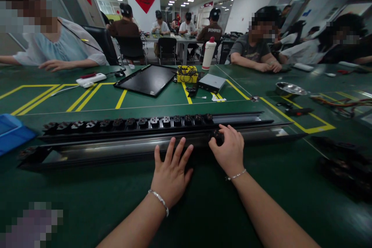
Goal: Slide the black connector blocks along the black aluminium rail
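Note:
In front of me lies a long black metal channel (116,148), running left to right across the table. My left hand (172,176) has its fingers spread, with the tips at the channel's near edge. Between the thumb and fingers of my right hand (231,149) is a small black socket module (215,135), held over the channel toward its right part. One black module (33,153) sits at the channel's left end. Behind it, a second channel (238,118) carries a row of several black socket modules (142,122), its right part showing bare metal.
A pile of black parts (345,162) lies at the right. A blue tray (14,133) is at the left edge. Farther back are a dark flat panel (148,79), a grey box (212,83), a bottle (208,54) and a metal bowl (290,88). Other people sit around.

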`<action>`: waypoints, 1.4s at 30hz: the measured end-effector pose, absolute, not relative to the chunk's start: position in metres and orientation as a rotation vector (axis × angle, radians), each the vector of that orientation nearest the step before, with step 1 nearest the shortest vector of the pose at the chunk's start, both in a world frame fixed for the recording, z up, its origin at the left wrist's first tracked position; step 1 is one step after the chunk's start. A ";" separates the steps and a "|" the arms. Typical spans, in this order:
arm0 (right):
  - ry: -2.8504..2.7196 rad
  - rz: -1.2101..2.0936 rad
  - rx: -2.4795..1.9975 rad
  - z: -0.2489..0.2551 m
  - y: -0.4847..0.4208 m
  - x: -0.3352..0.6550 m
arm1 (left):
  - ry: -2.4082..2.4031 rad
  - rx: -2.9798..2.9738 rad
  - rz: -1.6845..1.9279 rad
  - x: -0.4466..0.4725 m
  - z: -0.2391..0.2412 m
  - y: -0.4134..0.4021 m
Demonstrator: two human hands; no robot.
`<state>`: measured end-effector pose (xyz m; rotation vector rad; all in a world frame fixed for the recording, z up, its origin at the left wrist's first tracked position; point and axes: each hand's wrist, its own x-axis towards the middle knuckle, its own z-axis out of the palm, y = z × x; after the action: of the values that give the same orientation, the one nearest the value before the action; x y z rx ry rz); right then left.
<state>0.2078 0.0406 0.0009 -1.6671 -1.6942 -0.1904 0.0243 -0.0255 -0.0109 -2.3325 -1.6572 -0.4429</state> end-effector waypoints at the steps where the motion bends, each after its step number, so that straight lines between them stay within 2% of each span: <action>1: -1.700 -0.182 -1.674 0.000 0.041 0.208 | -1.652 -2.340 -0.438 0.024 -0.011 -0.025; 12: -1.719 -0.059 -1.750 0.009 0.039 0.214 | -1.623 -2.378 -0.463 0.021 -0.015 -0.023; 20: -1.858 -0.067 -1.704 0.007 0.040 0.227 | -1.623 -2.360 -0.452 0.022 -0.015 -0.024; 42: -1.798 -0.132 -1.645 0.003 0.041 0.227 | -1.639 -2.351 -0.395 0.026 -0.011 -0.030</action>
<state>0.2270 0.0410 0.0032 -1.6450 -1.7977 -0.1325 0.0255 -0.0304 -0.0107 -2.3514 -1.6392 -0.3952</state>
